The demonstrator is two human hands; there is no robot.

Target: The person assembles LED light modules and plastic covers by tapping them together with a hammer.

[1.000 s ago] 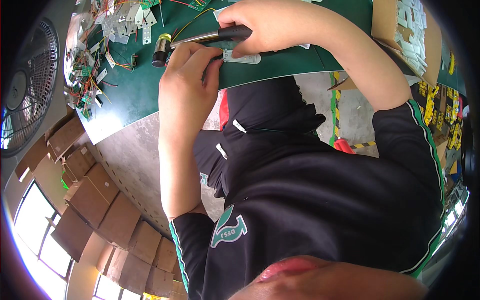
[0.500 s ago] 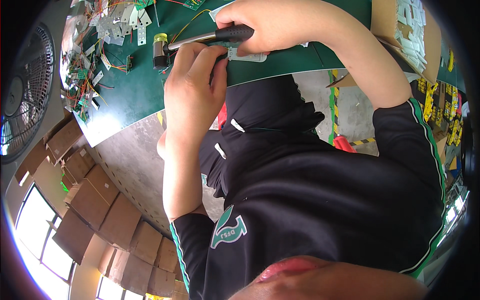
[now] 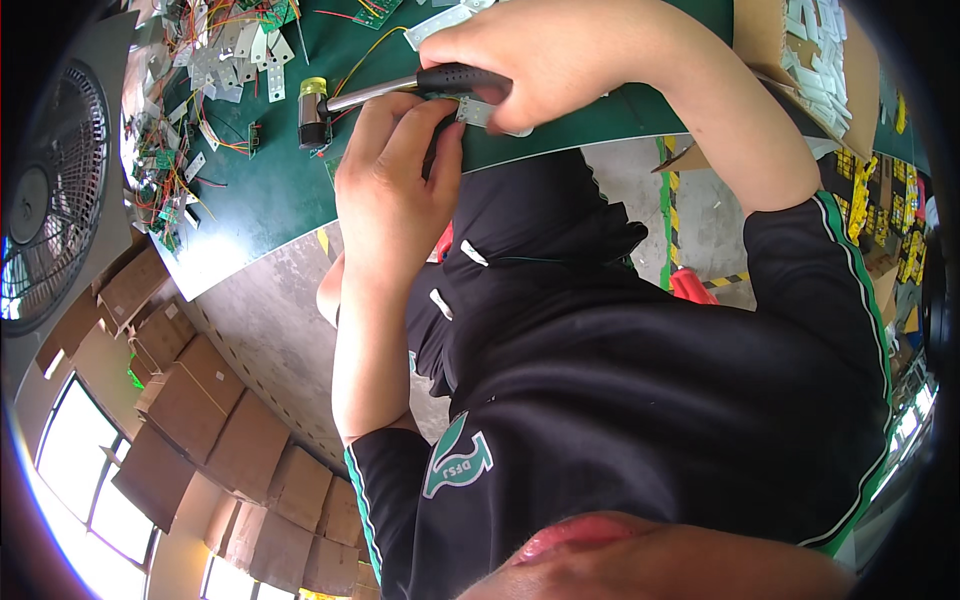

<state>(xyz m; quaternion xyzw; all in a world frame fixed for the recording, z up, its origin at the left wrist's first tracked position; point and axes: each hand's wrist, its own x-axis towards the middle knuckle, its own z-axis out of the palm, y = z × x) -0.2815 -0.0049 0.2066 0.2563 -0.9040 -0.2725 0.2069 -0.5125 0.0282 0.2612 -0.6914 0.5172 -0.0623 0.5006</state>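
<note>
Near the table's front edge, my left hand (image 3: 398, 175) is closed, with its thumb and fingertips pinching one end of a small pale metal plate (image 3: 474, 111) with holes. My right hand (image 3: 560, 65) is curled round the black grip of a hammer (image 3: 375, 93). The hammer has a metal shaft and a head with one yellow and one black face, which lies beyond my left knuckles. The lower fingers of my right hand are slightly blurred at the other end of the plate and partly cover it. Another pale plate (image 3: 425, 33) lies beyond my right index finger.
Metal plates (image 3: 250, 50), wires and green circuit boards (image 3: 165, 160) are heaped at the left of the green table (image 3: 280, 200). An open cardboard box (image 3: 765, 50) of white parts stands at the right. A fan (image 3: 50, 195) and stacked cartons (image 3: 190, 390) are at the left.
The view has shifted slightly. My right fingers have moved a little on the plate, showing more of its left end. The hammer stays in my right hand.
</note>
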